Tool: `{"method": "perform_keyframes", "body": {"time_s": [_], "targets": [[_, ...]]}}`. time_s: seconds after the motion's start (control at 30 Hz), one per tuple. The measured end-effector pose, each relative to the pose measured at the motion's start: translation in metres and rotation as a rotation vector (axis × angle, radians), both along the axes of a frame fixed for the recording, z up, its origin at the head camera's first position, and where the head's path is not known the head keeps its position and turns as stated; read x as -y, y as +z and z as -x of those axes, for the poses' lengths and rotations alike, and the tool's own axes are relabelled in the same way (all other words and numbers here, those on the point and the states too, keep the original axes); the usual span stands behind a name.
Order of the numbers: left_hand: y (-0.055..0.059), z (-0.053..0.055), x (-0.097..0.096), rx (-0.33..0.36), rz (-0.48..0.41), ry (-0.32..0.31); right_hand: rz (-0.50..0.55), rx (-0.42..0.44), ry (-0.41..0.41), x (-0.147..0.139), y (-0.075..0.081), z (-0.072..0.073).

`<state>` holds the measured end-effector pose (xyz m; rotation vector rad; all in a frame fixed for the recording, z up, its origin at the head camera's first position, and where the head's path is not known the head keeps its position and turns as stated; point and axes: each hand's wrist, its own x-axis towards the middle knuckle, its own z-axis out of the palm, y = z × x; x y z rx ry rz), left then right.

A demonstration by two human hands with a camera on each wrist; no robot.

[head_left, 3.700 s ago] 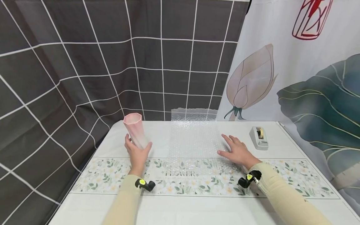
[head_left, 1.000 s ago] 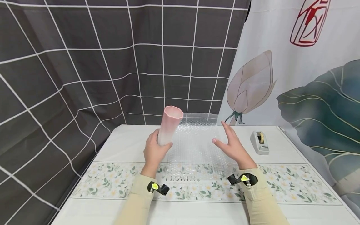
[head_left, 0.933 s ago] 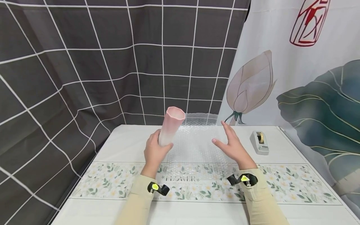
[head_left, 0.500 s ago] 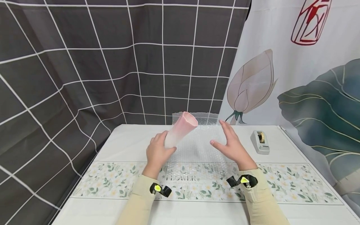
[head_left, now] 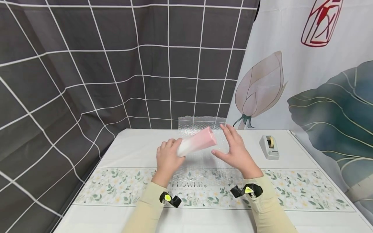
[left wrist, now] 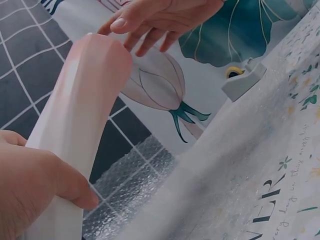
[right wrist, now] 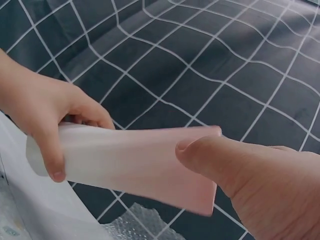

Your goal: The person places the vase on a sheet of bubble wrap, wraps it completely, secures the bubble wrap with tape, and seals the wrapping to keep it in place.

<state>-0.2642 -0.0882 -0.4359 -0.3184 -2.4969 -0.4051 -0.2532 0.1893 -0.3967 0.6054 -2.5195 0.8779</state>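
A pink-and-white faceted vase (head_left: pixel 198 141) is tipped nearly on its side above the table, its pink mouth facing right. My left hand (head_left: pixel 169 158) grips it round the white base end; the thumb crosses the near side in the left wrist view. My right hand (head_left: pixel 234 150) is beside the pink mouth, fingers spread and thumb apart. In the right wrist view its thumb (right wrist: pixel 200 155) overlaps the pink end of the vase. Beneath the vase lies a clear sheet of bubble wrap (head_left: pixel 189 176), its far end rising against the dark curtain.
A grey tape dispenser (head_left: pixel 269 147) with a yellow roll stands at the right of the white table (head_left: pixel 116 218). A floral strip with lettering runs across the tabletop. A dark grid curtain (head_left: pixel 148 61) hangs behind and left, a white flower-print curtain (head_left: pixel 268 29) at right.
My left hand has carried the vase from the left to over the bubble wrap and tipped it from upright to nearly level. My right hand has drawn in leftward toward its mouth.
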Motion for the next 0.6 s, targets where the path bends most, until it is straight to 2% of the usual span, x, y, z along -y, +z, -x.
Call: {"method": "perform_keyframes", "body": {"time_s": [0.2,0.4,0.6], "targets": [[0.000,-0.004,-0.004,-0.049,0.094,-0.022,-0.062,-0.071,0.028,0.007,-0.003,-0.001],[0.001,-0.006,-0.009,-0.067,0.150,-0.037,-0.097,-0.119,0.042,0.013,-0.003,-0.003],[0.002,-0.009,-0.013,-0.086,0.192,-0.039,-0.187,-0.183,0.048,0.018,-0.002,-0.003]]}}
